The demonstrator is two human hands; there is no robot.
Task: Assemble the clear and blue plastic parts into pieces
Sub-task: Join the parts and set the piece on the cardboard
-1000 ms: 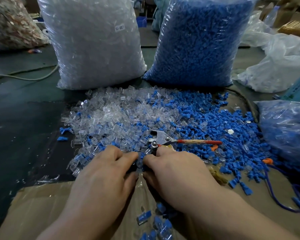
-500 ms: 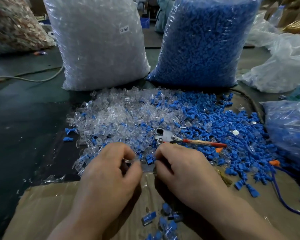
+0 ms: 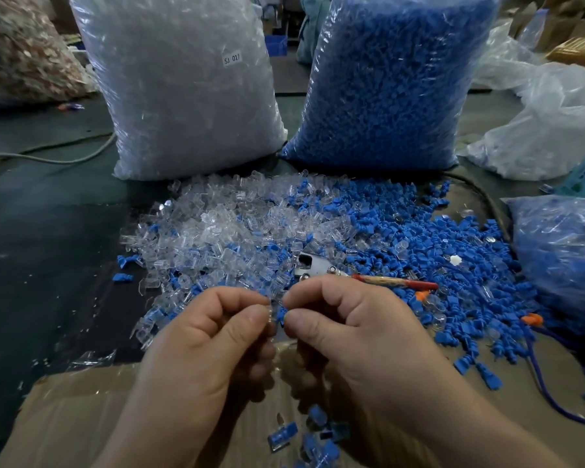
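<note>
Clear plastic and blue plastic meet right between the two hands on my feed. The left hand (image 3: 210, 336) has its grip clamped on a clear part (image 3: 271, 313), pinched between thumb and forefinger. The right hand (image 3: 358, 332) has its grip clamped on a blue part (image 3: 281, 315) the same way. The two parts touch end to end, held just above the near edge of the heap; I cannot tell whether one is seated in the other.

At twelve o'clock from the hands I read a loose heap on the counter (image 3: 41, 231). It has clear parts (image 3: 223, 228) toward eleven o'clock and blue parts (image 3: 419, 238) toward one and two o'clock, mixed where they meet. A pair of pliers (image 3: 318, 269) lies on the heap just beyond the right hand's knuckles, its red handle pointing to three o'clock.

Farther out, a tall bag of clear parts (image 3: 183, 86) stands at eleven o'clock and a tall bag of blue parts (image 3: 392, 79) at one o'clock, side by side and close at the base. A third bag (image 3: 564, 258) with blue in it sits at three o'clock. At six o'clock, under the wrists, a sheet of cardboard (image 3: 75, 407) carries a few assembled pieces (image 3: 282, 435), blue inside clear.
</note>
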